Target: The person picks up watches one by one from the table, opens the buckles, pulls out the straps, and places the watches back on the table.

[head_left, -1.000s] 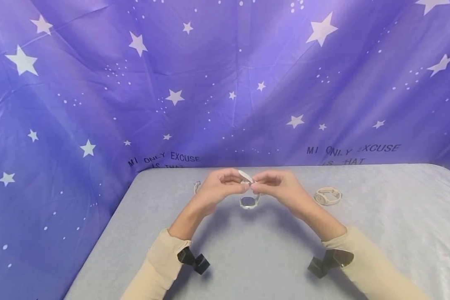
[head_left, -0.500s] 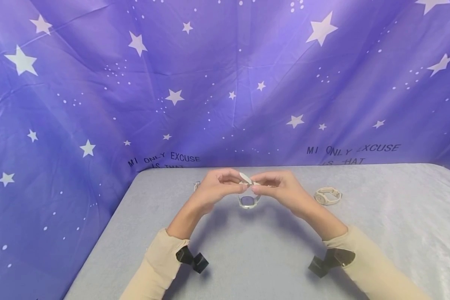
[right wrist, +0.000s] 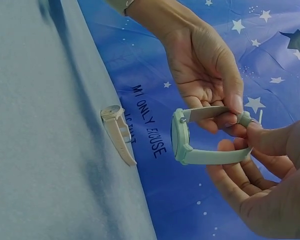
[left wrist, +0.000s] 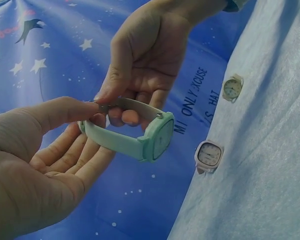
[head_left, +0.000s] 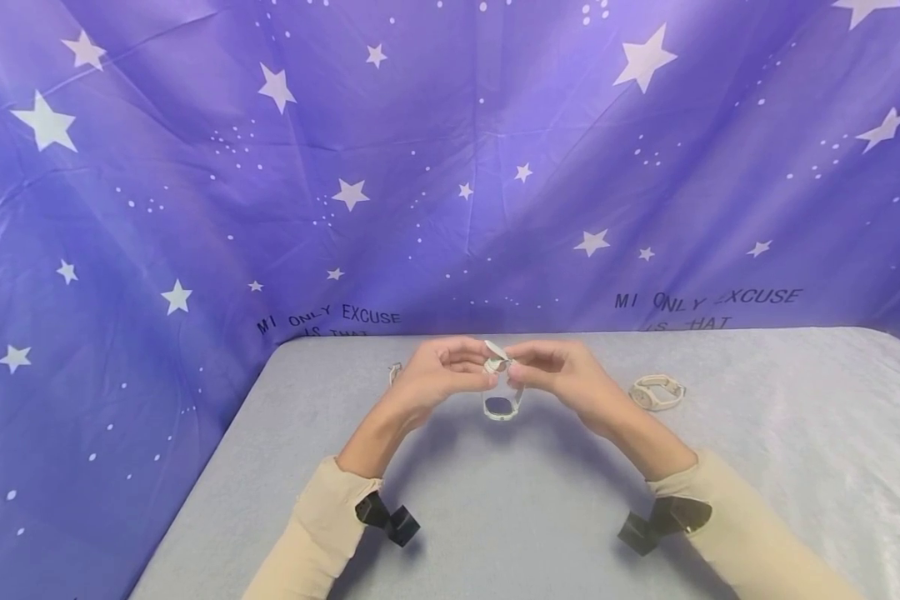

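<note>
A pale green wristwatch (head_left: 501, 407) with a squarish case hangs between both hands above the table, its strap curved into a loop. My left hand (head_left: 427, 379) pinches one part of the strap between thumb and fingers. Opposite it, my right hand (head_left: 566, 375) pinches the strap near the buckle. In the left wrist view the watch case (left wrist: 159, 137) faces away from the fingers, at the far side of the loop. The right wrist view shows a strap end (right wrist: 260, 116) sticking up past the right thumb. Fingers partly cover the buckle, so its fastening cannot be made out.
A cream watch (head_left: 656, 392) lies on the grey cloth-covered table (head_left: 525, 517) at right. Another watch (head_left: 395, 372) is mostly hidden behind the left hand. The left wrist view also shows a pinkish square watch (left wrist: 209, 154). A purple starry curtain (head_left: 420, 125) hangs behind.
The thumbs have drawn slightly apart at the strap. After a small shift left, the watch has swung a little back to the right. Both arms stay nearly in place.
</note>
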`<state>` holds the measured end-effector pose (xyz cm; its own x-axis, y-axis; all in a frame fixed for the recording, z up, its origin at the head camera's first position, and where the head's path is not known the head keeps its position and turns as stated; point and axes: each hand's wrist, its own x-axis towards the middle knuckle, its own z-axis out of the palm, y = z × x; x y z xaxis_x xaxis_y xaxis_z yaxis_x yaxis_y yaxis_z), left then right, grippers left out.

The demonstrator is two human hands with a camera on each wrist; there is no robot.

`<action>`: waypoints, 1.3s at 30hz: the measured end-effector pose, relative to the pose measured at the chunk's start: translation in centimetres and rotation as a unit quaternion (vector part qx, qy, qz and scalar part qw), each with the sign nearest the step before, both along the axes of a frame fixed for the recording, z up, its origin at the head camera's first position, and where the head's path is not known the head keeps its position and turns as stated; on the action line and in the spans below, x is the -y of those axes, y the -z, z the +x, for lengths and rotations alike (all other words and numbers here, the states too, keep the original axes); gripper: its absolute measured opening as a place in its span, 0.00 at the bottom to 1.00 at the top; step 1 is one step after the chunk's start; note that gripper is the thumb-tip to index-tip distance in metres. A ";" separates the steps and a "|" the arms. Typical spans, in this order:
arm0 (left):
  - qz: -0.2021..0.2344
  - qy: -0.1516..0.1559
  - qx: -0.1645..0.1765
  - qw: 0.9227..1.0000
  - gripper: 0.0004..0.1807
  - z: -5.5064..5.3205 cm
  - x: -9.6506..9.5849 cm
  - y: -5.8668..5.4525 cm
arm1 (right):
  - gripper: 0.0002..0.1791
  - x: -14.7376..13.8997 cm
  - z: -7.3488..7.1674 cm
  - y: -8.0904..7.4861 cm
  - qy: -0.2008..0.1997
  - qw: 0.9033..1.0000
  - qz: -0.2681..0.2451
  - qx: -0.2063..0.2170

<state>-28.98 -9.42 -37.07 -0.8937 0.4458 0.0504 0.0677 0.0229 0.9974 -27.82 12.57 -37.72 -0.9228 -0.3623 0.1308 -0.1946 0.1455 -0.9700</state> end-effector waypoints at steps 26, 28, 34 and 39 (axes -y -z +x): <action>-0.022 0.018 -0.009 1.000 0.19 -0.1 0.3 -0.2 | 0.17 -0.4 -0.1 -0.2 0.006 1.000 0.010 0.001; -0.025 0.015 -0.011 1.000 0.19 0.0 0.2 -0.3 | 0.17 -0.4 -0.1 -0.2 0.006 1.000 0.008 0.005; -0.030 0.002 -0.018 0.999 0.18 -0.1 0.1 -0.3 | 0.17 -0.4 -0.2 -0.2 0.004 1.000 -0.002 0.010; -0.030 -0.003 -0.021 0.999 0.19 -0.2 0.1 -0.2 | 0.17 -0.4 -0.3 -0.1 0.003 1.000 -0.007 0.011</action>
<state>-29.17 -9.53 -36.86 -0.8943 0.4432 0.0613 0.1088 0.0824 0.9906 -28.13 12.96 -37.61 -0.9276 -0.3552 0.1153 -0.1722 0.1331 -0.9760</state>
